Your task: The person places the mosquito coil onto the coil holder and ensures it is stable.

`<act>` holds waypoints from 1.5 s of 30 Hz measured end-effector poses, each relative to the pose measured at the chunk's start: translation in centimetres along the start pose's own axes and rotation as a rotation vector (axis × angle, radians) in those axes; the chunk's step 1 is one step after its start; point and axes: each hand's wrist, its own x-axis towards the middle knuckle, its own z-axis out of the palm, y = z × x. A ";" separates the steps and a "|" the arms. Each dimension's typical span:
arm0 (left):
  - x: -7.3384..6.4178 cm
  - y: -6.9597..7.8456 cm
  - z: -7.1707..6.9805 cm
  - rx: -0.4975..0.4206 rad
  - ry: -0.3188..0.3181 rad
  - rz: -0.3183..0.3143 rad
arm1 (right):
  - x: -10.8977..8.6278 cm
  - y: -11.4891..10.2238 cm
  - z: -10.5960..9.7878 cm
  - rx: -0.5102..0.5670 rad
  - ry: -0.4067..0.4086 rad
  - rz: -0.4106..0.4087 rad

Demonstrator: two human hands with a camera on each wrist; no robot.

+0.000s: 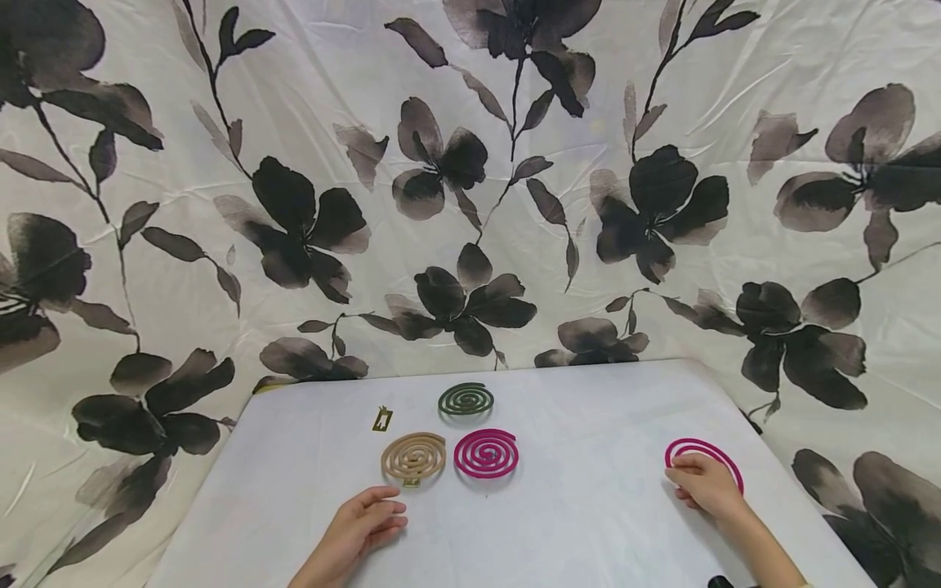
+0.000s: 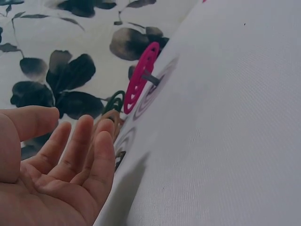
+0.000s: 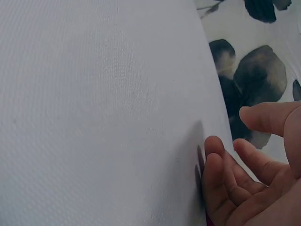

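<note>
Three spiral mosquito coils sit near the middle of the white table: a green one (image 1: 466, 399) at the back, a tan one (image 1: 413, 456) front left and a pink one (image 1: 486, 453) beside it. The left wrist view shows this pink coil (image 2: 142, 77) raised on a small stand (image 2: 151, 78). Just in front of the tan coil is my left hand (image 1: 360, 523), fingers loosely bent, holding nothing. Over at the right, my right hand (image 1: 706, 486) lies over another pink coil (image 1: 691, 442), covering part of it; thumb and fingers are apart.
A small gold metal stand (image 1: 380, 428) lies behind the tan coil, and another gold piece (image 1: 412, 483) shows under its front edge. Something black (image 1: 720, 582) pokes in at the bottom, near the right forearm. Floral cloth (image 1: 470, 204) hangs behind the table (image 1: 588, 506).
</note>
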 end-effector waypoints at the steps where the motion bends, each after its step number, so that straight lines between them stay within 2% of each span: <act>1: 0.0 0.0 0.1 -0.004 -0.002 -0.001 | -0.1 -0.1 0.2 -0.002 -0.002 0.003; 12: 1.0 -0.5 1.5 -0.026 -0.033 0.007 | -0.9 -1.6 2.8 -0.016 -0.046 -0.011; 27: 2.0 -0.5 3.1 -0.069 -0.063 -0.008 | -1.6 -2.5 6.2 0.046 -0.049 -0.061; 36: 2.7 -0.4 4.4 -0.086 -0.130 -0.004 | -2.1 -3.2 8.0 0.075 -0.070 -0.071; 45: 3.3 -0.4 5.5 -0.071 -0.112 -0.007 | -2.3 -3.7 9.2 0.068 -0.066 -0.077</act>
